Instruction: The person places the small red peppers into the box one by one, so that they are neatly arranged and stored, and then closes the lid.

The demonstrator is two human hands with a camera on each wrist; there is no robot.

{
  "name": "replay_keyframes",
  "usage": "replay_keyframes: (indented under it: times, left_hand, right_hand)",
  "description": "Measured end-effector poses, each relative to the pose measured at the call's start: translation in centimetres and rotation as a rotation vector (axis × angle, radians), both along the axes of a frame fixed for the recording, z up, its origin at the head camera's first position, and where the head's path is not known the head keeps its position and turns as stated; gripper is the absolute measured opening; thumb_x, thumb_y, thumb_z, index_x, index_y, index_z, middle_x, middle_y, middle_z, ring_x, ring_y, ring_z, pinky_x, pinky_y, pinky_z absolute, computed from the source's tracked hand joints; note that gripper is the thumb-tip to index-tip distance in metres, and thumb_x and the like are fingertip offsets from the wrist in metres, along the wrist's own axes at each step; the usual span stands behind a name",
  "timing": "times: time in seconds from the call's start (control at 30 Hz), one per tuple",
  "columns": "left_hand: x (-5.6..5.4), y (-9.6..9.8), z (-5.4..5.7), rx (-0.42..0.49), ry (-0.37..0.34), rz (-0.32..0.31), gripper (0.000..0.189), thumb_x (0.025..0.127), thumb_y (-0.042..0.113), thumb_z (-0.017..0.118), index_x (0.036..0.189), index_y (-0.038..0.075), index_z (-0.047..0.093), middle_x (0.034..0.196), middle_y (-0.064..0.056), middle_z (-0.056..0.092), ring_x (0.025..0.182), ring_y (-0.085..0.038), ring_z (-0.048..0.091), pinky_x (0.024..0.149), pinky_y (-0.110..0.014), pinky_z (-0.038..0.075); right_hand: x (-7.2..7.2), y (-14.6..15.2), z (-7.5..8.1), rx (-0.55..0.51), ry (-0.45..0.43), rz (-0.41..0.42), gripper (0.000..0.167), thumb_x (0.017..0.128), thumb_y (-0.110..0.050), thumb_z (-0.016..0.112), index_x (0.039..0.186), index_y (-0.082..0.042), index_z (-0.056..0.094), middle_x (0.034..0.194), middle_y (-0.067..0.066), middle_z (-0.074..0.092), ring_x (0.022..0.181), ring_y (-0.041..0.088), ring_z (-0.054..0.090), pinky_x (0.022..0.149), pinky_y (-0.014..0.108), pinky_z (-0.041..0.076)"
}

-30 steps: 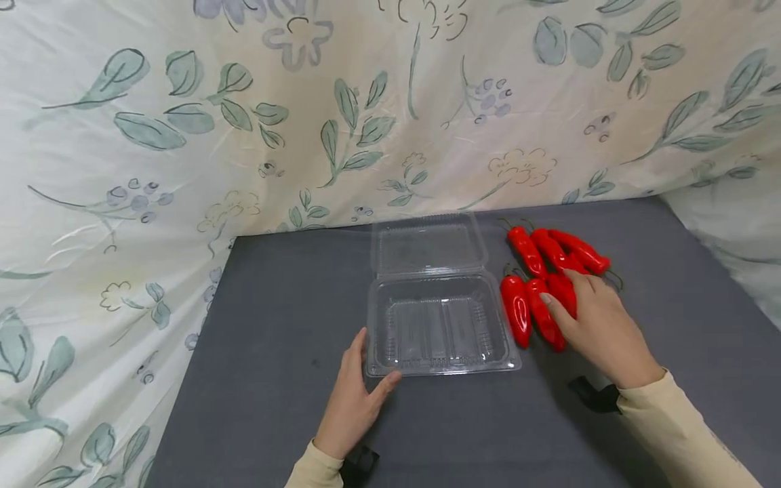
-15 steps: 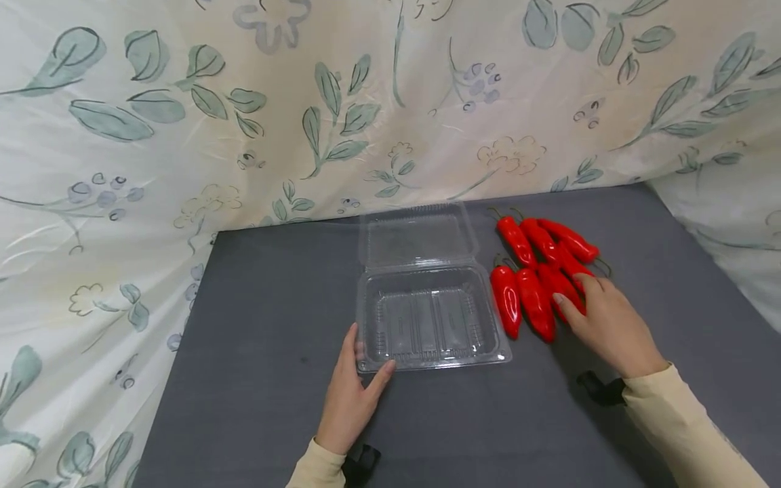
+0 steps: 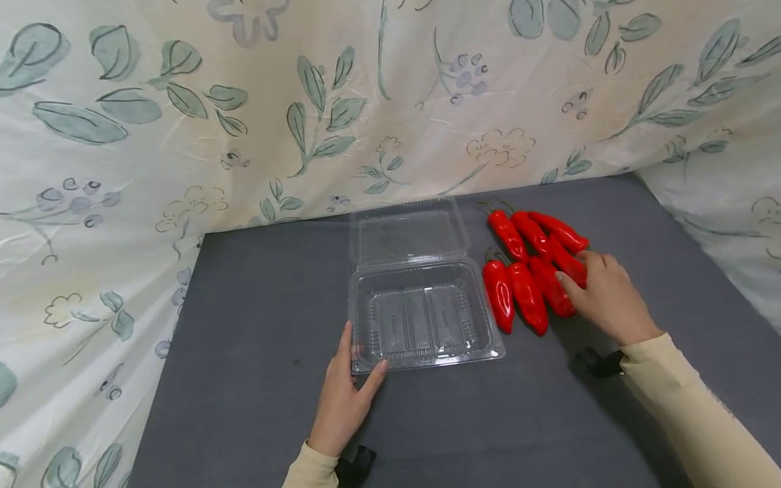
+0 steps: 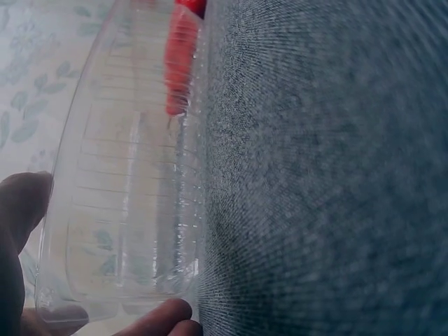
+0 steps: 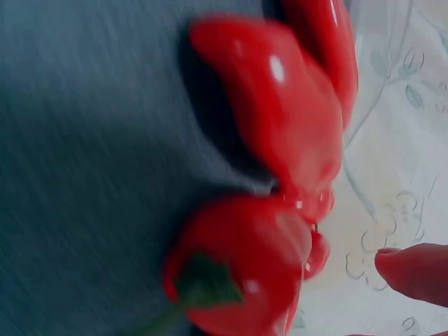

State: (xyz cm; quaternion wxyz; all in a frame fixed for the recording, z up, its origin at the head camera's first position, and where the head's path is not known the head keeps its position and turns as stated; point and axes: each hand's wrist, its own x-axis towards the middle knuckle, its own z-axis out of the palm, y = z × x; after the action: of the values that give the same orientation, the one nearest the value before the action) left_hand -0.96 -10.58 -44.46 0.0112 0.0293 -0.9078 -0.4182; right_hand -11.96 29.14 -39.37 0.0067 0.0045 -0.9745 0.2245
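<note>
A clear plastic clamshell container (image 3: 427, 354) lies with its lid (image 3: 409, 237) folded back. At its front-left corner, my left hand (image 3: 342, 400) has the thumb on the front rim and the fingers along the left side. The left wrist view shows the thumb against the rim and lower fingertips near the cloth. Several glossy red peppers (image 3: 527, 298) with green stems lie to the container's right. Over the pepper at the right of the group (image 3: 566, 261) is my right hand (image 3: 610, 301), thumb and fingers spread. In the right wrist view, its thumb (image 5: 416, 271) stands apart from the peppers.
Dark grey cloth (image 3: 268, 373) covers the table. A pale floral curtain (image 3: 244, 122) hangs behind the back edge and along both sides. Black wrist straps (image 3: 601, 364) show beneath the cream sleeves.
My right hand has shifted from the front peppers toward the pepper at the right of the group. The left hand stays at the container's corner. The head view has shifted slightly.
</note>
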Motion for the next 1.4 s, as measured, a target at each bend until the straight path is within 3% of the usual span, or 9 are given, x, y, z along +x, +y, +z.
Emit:
replay_keyframes:
  times: [0.2,0.5,0.83,1.1,1.4]
  left_hand:
    - [0.0,0.0,0.0,-0.005,0.008,0.005,0.088,0.088,0.052,0.063,0.155,0.020,0.014,0.128,-0.008,0.055,0.112,-0.024,0.050,0.080,-0.038,0.046]
    - [0.0,0.1,-0.2,-0.014,0.016,0.013,0.088,0.088,0.051,0.063,0.155,0.020,0.016,0.126,-0.009,0.056,0.111,-0.023,0.051,0.080,-0.038,0.045]
    - [-0.3,-0.2,-0.3,-0.015,0.037,0.006,0.087,0.089,0.049,0.063,0.155,0.019,0.015,0.125,-0.007,0.056,0.110,-0.022,0.050,0.080,-0.037,0.045]
    - [-0.3,-0.1,-0.4,-0.017,0.044,0.001,0.086,0.089,0.048,0.064,0.155,0.021,0.015,0.125,-0.007,0.057,0.110,-0.021,0.051,0.079,-0.036,0.046]
    - [-0.2,0.0,-0.5,-0.015,0.028,0.012,0.087,0.088,0.049,0.064,0.155,0.022,0.016,0.125,-0.007,0.057,0.107,-0.020,0.050,0.079,-0.035,0.044]
  right_hand:
    - [-2.8,1.5,0.8,0.059,-0.040,-0.021,0.068,0.096,-0.035,0.052,0.130,0.022,0.036,0.122,0.044,0.034,0.109,0.058,0.031,0.081,0.068,0.036]
    - [-6.6,3.6,1.8,0.116,-0.093,-0.071,0.062,0.096,-0.034,0.049,0.129,0.017,0.038,0.125,0.043,0.029,0.111,0.059,0.026,0.082,0.067,0.035]
    - [-10.2,4.4,2.1,0.105,-0.194,-0.025,0.075,0.095,-0.046,0.043,0.133,0.018,0.034,0.130,0.044,0.027,0.117,0.060,0.026,0.092,0.069,0.030]
    - [-11.6,4.5,1.1,0.104,-0.302,0.026,0.076,0.096,-0.046,0.042,0.134,0.019,0.031,0.131,0.046,0.025,0.119,0.062,0.022,0.095,0.069,0.028]
    - [-12.5,4.1,-0.4,0.155,-0.358,0.008,0.067,0.095,-0.037,0.049,0.130,0.019,0.035,0.123,0.041,0.033,0.113,0.056,0.030,0.095,0.066,0.033]
